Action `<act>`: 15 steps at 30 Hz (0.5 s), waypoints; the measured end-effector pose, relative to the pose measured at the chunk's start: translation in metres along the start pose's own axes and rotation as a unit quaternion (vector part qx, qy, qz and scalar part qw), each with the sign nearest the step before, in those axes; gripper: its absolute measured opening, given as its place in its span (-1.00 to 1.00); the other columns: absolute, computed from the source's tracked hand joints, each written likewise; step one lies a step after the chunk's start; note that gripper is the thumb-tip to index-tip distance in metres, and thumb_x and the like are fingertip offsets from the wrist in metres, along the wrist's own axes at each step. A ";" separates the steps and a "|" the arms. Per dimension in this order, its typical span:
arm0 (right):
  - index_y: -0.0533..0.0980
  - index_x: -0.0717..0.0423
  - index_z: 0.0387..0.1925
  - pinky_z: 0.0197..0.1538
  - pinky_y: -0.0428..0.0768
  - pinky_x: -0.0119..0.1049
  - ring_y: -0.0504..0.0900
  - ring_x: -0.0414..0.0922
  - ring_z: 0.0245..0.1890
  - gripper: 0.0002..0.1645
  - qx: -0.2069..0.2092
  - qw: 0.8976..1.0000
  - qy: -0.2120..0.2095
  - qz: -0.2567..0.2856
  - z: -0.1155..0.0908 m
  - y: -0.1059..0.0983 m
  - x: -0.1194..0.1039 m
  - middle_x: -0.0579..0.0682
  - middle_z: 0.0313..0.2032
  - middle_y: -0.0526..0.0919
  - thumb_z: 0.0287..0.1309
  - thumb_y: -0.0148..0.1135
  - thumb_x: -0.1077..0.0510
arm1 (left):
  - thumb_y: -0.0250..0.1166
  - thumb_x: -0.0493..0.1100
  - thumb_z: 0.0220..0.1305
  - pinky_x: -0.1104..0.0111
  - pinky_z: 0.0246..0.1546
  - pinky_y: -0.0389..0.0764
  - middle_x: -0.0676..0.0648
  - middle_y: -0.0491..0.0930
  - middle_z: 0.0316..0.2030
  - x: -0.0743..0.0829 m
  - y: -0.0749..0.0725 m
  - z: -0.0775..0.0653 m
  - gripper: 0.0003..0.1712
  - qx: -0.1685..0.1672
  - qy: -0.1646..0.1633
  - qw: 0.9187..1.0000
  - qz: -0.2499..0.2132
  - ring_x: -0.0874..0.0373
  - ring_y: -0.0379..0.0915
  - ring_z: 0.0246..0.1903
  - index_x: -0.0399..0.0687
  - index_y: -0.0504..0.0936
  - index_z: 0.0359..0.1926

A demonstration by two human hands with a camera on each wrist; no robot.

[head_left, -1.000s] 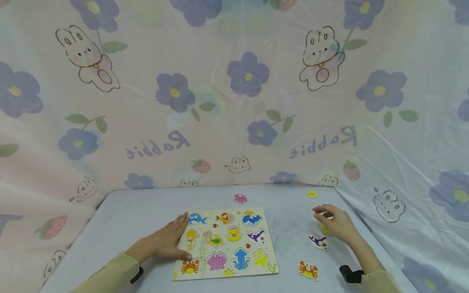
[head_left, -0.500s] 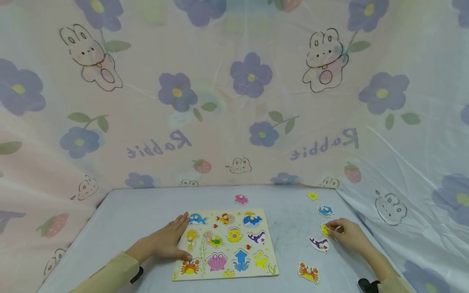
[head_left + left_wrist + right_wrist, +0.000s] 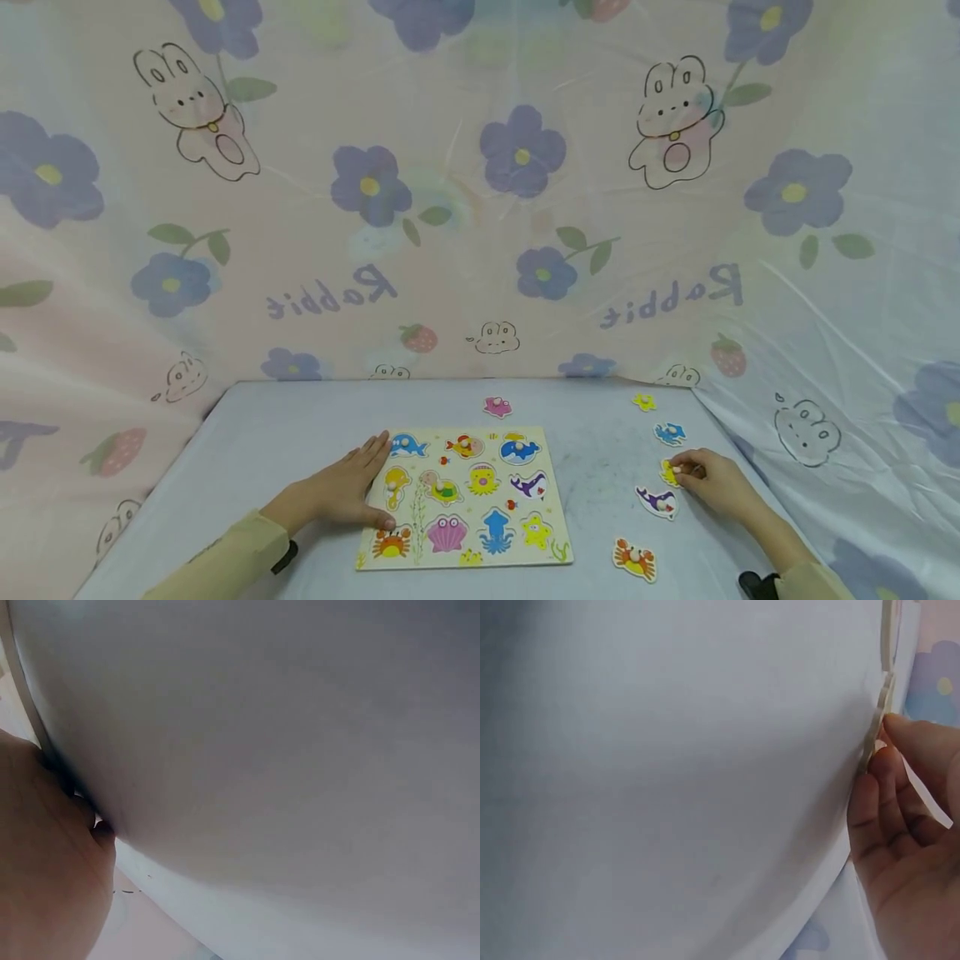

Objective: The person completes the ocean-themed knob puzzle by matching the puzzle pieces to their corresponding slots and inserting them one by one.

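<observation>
My left hand lies along the left side of the wooden puzzle board, fingers extended and thumb resting near the printed crab. On the right, my right hand pinches a yellow puzzle piece between thumb and fingers, covering part of it. In the right wrist view the thin edge of that yellow puzzle piece shows at the fingertips, close over the table. Just below it lies a purple-and-white whale piece. A blue piece lies just above.
An orange crab piece lies nearer the front right. Farther back are a yellow star-like piece and a pink piece. Several pieces with knobs sit in the board's upper and left slots. A patterned curtain hangs behind the white table.
My right hand has come down and slightly right from over the blue piece to the yellow piece and pinched it. The left hand stays on the board. The view has shifted slightly.
</observation>
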State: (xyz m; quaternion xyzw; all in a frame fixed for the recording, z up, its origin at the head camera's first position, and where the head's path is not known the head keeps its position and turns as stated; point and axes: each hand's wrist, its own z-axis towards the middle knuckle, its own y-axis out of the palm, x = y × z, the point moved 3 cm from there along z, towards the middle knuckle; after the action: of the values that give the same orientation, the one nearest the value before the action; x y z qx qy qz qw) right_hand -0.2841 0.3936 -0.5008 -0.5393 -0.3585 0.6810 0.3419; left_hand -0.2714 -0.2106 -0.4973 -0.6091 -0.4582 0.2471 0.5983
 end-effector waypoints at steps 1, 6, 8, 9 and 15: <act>0.68 0.26 -0.10 -0.34 0.56 -0.37 0.54 -0.19 -0.35 -0.78 -0.001 1.000 0.001 0.001 0.000 0.000 0.001 -0.09 -0.35 0.63 0.22 0.42 0.29 | 0.26 0.67 0.06 -0.16 0.57 0.04 -0.34 -0.25 0.64 0.000 0.000 0.000 0.54 -0.001 -0.001 1.000 -0.001 -0.29 -0.25 0.62 -0.35 -0.11 0.63; 0.68 0.28 -0.10 -0.33 0.57 -0.36 0.55 -0.17 -0.33 -0.80 0.000 1.000 0.001 -0.003 0.002 0.000 0.002 -0.06 -0.31 0.64 0.25 0.39 0.30 | 0.28 0.68 0.02 -0.17 0.57 0.03 -0.31 -0.26 0.65 -0.002 -0.001 0.003 0.56 -0.008 -0.010 1.000 -0.010 -0.28 -0.25 0.62 -0.32 -0.09 0.64; 0.67 0.29 -0.11 -0.32 0.57 -0.36 0.56 -0.16 -0.32 -0.82 0.001 1.000 -0.002 -0.007 0.003 0.001 0.002 -0.04 -0.30 0.65 0.27 0.37 0.31 | 0.31 0.68 -0.01 -0.18 0.57 0.03 -0.29 -0.24 0.65 -0.004 -0.002 0.006 0.56 -0.005 -0.016 1.000 -0.018 -0.27 -0.23 0.62 -0.30 -0.07 0.64; 0.68 0.28 -0.12 -0.32 0.57 -0.36 0.56 -0.16 -0.32 -0.83 0.003 1.000 -0.003 -0.008 0.004 0.001 0.003 -0.04 -0.29 0.66 0.27 0.36 0.32 | 0.34 0.67 -0.03 -0.18 0.56 0.03 -0.27 -0.21 0.65 -0.005 -0.003 0.007 0.56 -0.002 -0.020 0.999 -0.025 -0.26 -0.22 0.62 -0.28 -0.05 0.64; 0.68 0.28 -0.13 -0.32 0.58 -0.35 0.58 -0.14 -0.31 -0.86 0.000 1.000 -0.007 -0.009 0.006 0.000 0.003 0.00 -0.26 0.70 0.28 0.34 0.33 | 0.50 0.52 -0.06 -0.21 0.53 0.09 -0.24 -0.05 0.64 -0.005 -0.008 0.011 0.45 0.026 -0.038 0.995 -0.086 -0.29 -0.08 0.59 -0.28 0.14 0.60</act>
State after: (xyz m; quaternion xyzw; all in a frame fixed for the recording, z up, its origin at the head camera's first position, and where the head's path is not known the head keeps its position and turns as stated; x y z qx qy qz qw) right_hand -0.2904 0.3952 -0.5016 -0.5311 -0.3657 0.6816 0.3459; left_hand -0.2846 -0.2102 -0.4930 -0.5420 -0.5248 0.2297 0.6149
